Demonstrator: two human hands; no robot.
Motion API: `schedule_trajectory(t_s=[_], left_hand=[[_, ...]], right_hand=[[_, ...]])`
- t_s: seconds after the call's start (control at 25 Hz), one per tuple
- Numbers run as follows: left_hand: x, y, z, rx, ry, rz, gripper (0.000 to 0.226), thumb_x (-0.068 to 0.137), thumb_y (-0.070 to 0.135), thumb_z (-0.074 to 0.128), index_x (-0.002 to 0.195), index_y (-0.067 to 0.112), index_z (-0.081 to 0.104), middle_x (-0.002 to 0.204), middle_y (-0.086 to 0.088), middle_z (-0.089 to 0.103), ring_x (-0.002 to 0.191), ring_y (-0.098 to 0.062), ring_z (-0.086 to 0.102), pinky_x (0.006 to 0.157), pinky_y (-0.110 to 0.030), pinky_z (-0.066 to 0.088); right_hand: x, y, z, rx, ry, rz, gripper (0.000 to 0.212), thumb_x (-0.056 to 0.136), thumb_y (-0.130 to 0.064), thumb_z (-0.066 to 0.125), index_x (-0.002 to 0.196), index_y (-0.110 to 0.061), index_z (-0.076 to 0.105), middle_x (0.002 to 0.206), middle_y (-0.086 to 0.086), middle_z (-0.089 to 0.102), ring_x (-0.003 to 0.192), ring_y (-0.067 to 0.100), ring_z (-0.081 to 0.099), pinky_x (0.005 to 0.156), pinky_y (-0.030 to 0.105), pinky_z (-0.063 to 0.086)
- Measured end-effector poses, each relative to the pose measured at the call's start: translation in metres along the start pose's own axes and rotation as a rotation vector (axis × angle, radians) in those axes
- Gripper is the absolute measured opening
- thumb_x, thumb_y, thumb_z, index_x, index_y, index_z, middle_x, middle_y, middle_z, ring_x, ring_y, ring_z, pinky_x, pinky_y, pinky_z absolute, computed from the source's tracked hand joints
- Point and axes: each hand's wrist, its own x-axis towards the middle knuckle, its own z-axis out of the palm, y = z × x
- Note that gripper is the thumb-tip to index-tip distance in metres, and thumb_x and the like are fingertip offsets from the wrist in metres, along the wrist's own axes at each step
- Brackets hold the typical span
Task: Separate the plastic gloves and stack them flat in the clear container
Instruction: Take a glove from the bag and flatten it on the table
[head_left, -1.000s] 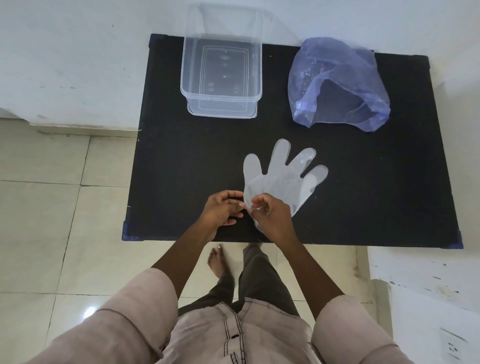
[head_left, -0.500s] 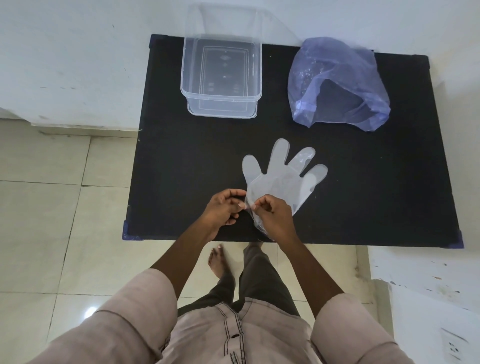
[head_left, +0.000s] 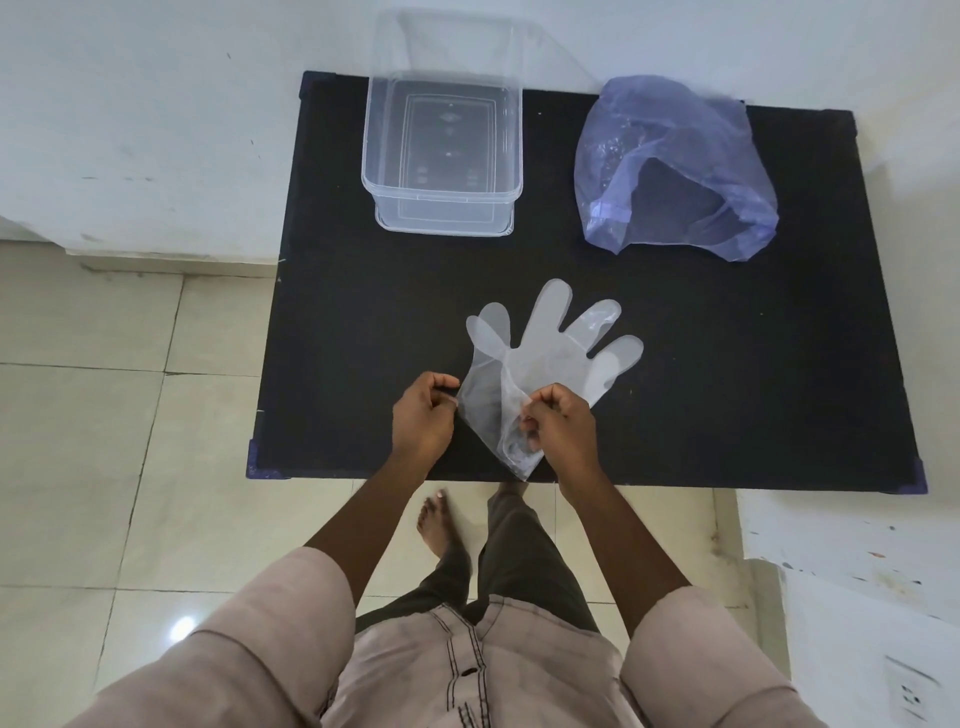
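A thin stack of translucent plastic gloves (head_left: 550, 358) lies fingers-away on the black table (head_left: 727, 374), near its front edge. My left hand (head_left: 422, 418) pinches the cuff edge of one glove layer and holds it out to the left. My right hand (head_left: 558, 426) pinches the cuff of the rest, which bunches and hangs to a point below it. The layers are spread apart at the cuff and still overlap at the fingers. The clear container (head_left: 442, 156) stands at the back of the table, with nothing inside that I can see.
A crumpled bluish plastic bag (head_left: 675, 166) lies at the back right of the table. White walls border the table at the back and right. Tiled floor lies to the left and in front, where my bare foot (head_left: 439, 525) stands.
My left hand has moved left, away from my right hand, drawing one glove layer's cuff open from the stack. The glove fingers on the table have shifted slightly.
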Motion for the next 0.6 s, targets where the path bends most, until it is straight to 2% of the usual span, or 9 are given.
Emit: schedule_trajectory(t_s=[0.08, 0.12, 0.2, 0.28, 0.32, 0.44, 0.6], left_hand=[[-0.009, 0.0, 0.001, 0.16, 0.155, 0.245, 0.02, 0.093, 0.007, 0.055, 0.111, 0.012, 0.062, 0.11, 0.001, 0.055, 0.09, -0.012, 0.057, 0.081, -0.021, 0.048], [-0.014, 0.001, 0.002, 0.201, 0.167, 0.365, 0.018, 0.093, 0.009, 0.056, 0.11, 0.011, 0.063, 0.11, 0.002, 0.052, 0.089, -0.009, 0.054, 0.08, -0.016, 0.045], [-0.017, 0.002, 0.009, 0.251, 0.024, 0.503, 0.018, 0.094, 0.01, 0.056, 0.107, 0.011, 0.067, 0.107, -0.002, 0.061, 0.088, -0.01, 0.057, 0.08, -0.011, 0.043], [-0.017, 0.001, 0.016, 0.251, -0.174, 0.502, 0.023, 0.094, 0.007, 0.055, 0.11, 0.011, 0.071, 0.111, -0.007, 0.07, 0.096, -0.017, 0.064, 0.088, -0.017, 0.047], [-0.017, 0.001, 0.018, 0.236, -0.222, 0.497, 0.025, 0.094, 0.006, 0.054, 0.112, 0.011, 0.071, 0.114, -0.008, 0.071, 0.102, -0.02, 0.066, 0.094, -0.022, 0.049], [-0.018, 0.001, 0.022, 0.205, -0.216, 0.498, 0.028, 0.094, 0.003, 0.052, 0.114, 0.009, 0.07, 0.112, -0.01, 0.072, 0.102, -0.023, 0.067, 0.096, -0.033, 0.052], [-0.018, 0.002, 0.02, 0.201, -0.225, 0.507, 0.033, 0.091, -0.003, 0.05, 0.114, 0.009, 0.07, 0.108, -0.011, 0.072, 0.099, -0.024, 0.066, 0.092, -0.034, 0.053]], right_hand=[[-0.001, 0.001, 0.001, 0.013, -0.003, -0.009, 0.013, 0.092, -0.016, 0.057, 0.079, -0.015, 0.058, 0.084, 0.002, 0.064, 0.083, 0.018, 0.065, 0.086, 0.032, 0.056], [-0.001, 0.001, 0.001, 0.019, -0.003, -0.012, 0.012, 0.092, -0.015, 0.058, 0.08, -0.013, 0.058, 0.083, 0.002, 0.064, 0.083, 0.018, 0.064, 0.087, 0.032, 0.056], [0.0, 0.002, 0.002, 0.029, 0.004, -0.014, 0.01, 0.091, -0.014, 0.058, 0.082, -0.011, 0.059, 0.083, 0.002, 0.063, 0.082, 0.017, 0.063, 0.088, 0.033, 0.056], [0.001, 0.002, 0.004, 0.047, 0.005, 0.005, 0.009, 0.092, -0.016, 0.057, 0.085, -0.012, 0.06, 0.085, 0.001, 0.063, 0.081, 0.016, 0.062, 0.091, 0.035, 0.054], [0.001, 0.001, 0.005, 0.063, -0.009, 0.035, 0.009, 0.093, -0.018, 0.056, 0.087, -0.012, 0.06, 0.088, 0.003, 0.065, 0.08, 0.017, 0.061, 0.093, 0.035, 0.053], [0.001, -0.004, 0.005, 0.094, -0.059, 0.082, 0.015, 0.094, -0.025, 0.056, 0.092, -0.01, 0.059, 0.099, 0.018, 0.067, 0.082, 0.03, 0.061, 0.095, 0.04, 0.049], [-0.001, -0.001, 0.005, 0.019, 0.012, -0.003, 0.019, 0.083, -0.031, 0.07, 0.091, -0.015, 0.062, 0.096, 0.002, 0.068, 0.088, 0.018, 0.064, 0.09, 0.034, 0.054]])
